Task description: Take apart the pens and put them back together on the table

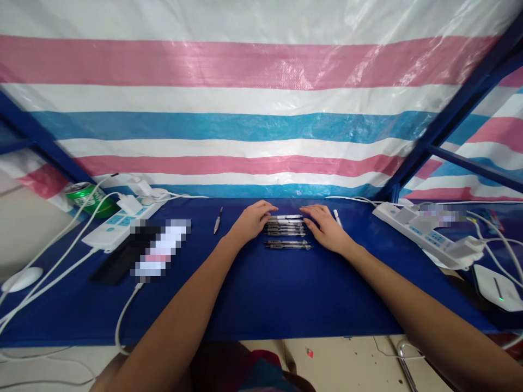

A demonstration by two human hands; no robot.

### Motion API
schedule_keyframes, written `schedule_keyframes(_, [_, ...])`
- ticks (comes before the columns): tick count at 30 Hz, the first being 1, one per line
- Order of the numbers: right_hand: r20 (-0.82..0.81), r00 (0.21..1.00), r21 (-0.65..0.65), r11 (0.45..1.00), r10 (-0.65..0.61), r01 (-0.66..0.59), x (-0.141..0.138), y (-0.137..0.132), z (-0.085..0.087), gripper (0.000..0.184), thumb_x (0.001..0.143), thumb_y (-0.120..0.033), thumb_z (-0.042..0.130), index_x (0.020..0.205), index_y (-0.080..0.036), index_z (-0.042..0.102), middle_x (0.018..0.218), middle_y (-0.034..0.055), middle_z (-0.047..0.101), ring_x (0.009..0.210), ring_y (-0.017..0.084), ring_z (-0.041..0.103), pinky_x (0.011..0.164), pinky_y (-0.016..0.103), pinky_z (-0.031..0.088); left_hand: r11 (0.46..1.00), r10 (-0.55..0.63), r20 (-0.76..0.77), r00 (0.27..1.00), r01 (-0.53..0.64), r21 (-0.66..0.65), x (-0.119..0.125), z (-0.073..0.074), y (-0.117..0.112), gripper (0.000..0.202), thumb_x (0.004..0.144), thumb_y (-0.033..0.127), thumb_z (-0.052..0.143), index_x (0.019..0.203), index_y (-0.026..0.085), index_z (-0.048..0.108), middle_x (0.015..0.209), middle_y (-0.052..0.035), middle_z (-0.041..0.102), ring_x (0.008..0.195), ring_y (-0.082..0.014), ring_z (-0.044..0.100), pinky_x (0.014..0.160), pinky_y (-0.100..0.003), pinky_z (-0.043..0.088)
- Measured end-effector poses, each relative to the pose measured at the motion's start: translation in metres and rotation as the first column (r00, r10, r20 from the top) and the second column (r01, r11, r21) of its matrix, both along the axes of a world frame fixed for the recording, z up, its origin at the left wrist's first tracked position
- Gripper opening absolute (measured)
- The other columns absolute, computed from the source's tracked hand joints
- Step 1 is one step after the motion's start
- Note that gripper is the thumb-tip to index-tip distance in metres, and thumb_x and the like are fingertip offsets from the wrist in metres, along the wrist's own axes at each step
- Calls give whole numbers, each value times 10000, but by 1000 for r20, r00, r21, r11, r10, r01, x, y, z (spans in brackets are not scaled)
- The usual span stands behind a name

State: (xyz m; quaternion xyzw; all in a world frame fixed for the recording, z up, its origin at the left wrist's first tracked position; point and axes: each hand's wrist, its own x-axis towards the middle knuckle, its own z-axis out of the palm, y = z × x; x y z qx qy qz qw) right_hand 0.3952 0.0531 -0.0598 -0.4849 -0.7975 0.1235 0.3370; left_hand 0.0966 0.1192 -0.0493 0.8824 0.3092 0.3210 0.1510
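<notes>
A stack of clear-barrelled pens [286,231] lies side by side in a row in the middle of the blue table, with white pens [286,217] at its far end. A pair of the pens [288,245] sits slightly apart at the near side. My left hand [254,222] rests at the row's left end, fingers stretched out and thumb close to the pen ends. At the right end is my right hand [326,228], its fingers apart and thumb by the pen tips. Neither hand grasps a pen; whether the fingertips touch them I cannot tell.
A single pen [218,221] lies left of my hand, and a white pen [337,218] right. Power strips [122,222] [429,234], cables, a blurred phone [161,250], a green can [92,200], a white mouse [22,278] and a white device [498,288] occupy the sides.
</notes>
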Motion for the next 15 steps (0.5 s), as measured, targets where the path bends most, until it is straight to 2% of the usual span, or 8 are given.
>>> schedule_keyframes(3, [-54, 996, -62, 995, 72, -75, 0, 2, -4, 448, 1072, -424, 490, 1491, -350, 630, 1471, 48, 678, 1451, 332, 502, 1260, 589, 369, 1000, -23, 15, 1000, 23, -3, 1, 0, 0, 404, 995, 53, 530, 1286, 243, 736, 1291, -94, 674, 1057, -195, 718, 981, -389, 605])
schedule_keyframes(6, [-132, 988, -106, 990, 84, -98, -2, 1, -3, 438, 1060, -432, 527, 1473, -355, 649, 1451, 45, 694, 1424, 322, 543, 1264, 576, 374, 999, -29, 24, 999, 27, 47, 2, 1, 0, 373, 1011, 68, 528, 1274, 230, 738, 1286, -104, 667, 1118, -207, 700, 1006, -398, 596])
schedule_keyframes(10, [-264, 963, -156, 983, 52, -95, -6, -2, -1, 401, 1030, -441, 595, 1414, -361, 679, 1372, 59, 726, 1249, 322, 664, 1150, 562, 498, 989, -24, 32, 999, 20, 143, 4, 3, -2, 355, 1052, 116, 515, 1303, 244, 731, 1387, -115, 661, 1312, -243, 636, 1122, -468, 544])
schedule_keyframes(12, [-319, 948, -164, 984, 15, -71, -7, -2, -4, 402, 1010, -451, 633, 1396, -352, 682, 1401, 70, 703, 1189, 318, 691, 1099, 545, 537, 986, -29, 30, 999, 23, 166, 6, 5, -5, 363, 1068, 134, 508, 1330, 263, 724, 1414, -100, 678, 1342, -246, 629, 1142, -494, 534])
schedule_keyframes(15, [-375, 925, -165, 986, -55, -8, -6, 1, -10, 517, 983, -474, 682, 1479, -346, 615, 1499, 84, 633, 1259, 325, 668, 1099, 532, 543, 984, -56, 70, 996, 43, 174, 12, 9, -12, 346, 1089, 169, 508, 1333, 268, 732, 1371, -80, 731, 1328, -236, 654, 1137, -490, 548])
